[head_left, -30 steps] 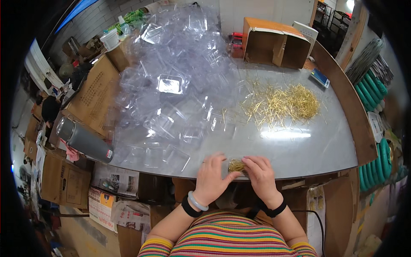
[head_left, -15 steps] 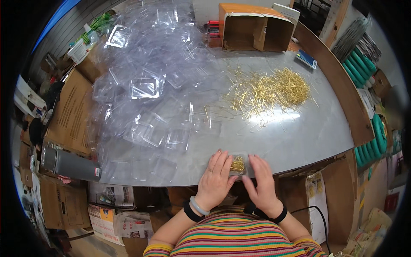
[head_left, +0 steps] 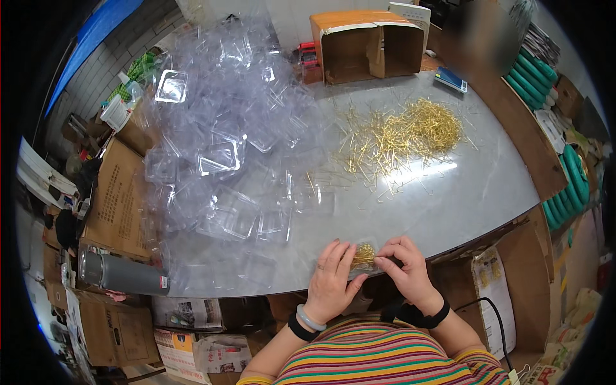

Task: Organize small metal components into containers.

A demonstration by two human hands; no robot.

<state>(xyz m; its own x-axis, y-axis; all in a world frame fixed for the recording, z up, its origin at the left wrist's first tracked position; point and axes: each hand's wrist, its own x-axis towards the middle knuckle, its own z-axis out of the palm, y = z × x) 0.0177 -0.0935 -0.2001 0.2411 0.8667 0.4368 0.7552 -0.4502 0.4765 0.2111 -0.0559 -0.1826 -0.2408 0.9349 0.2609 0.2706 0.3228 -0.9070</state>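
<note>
A small clear plastic box [head_left: 361, 267] with a bunch of gold wire hooks [head_left: 364, 254] in it lies at the table's front edge, between my two hands. My left hand [head_left: 328, 287] rests along its left side with the fingers stretched out. On the other side my right hand [head_left: 410, 273] has thumb and forefinger pinched together at the box's right edge; what is between them is too small to make out. A loose heap of gold wire hooks [head_left: 433, 128] lies farther back on the right. A big pile of clear plastic boxes [head_left: 218, 157] covers the table's left half.
A grey bottle [head_left: 131, 274] lies on its side at the left front corner. An orange cardboard box [head_left: 366, 48] stands open at the back, with a blue flat packet [head_left: 451, 79] nearby. Cardboard walls [head_left: 119, 205] edge the grey table [head_left: 449, 212].
My right hand has gone from spread fingers to a pinch at the box's right edge. The left hand stays along the box's left side. The whole view has shifted a little.
</note>
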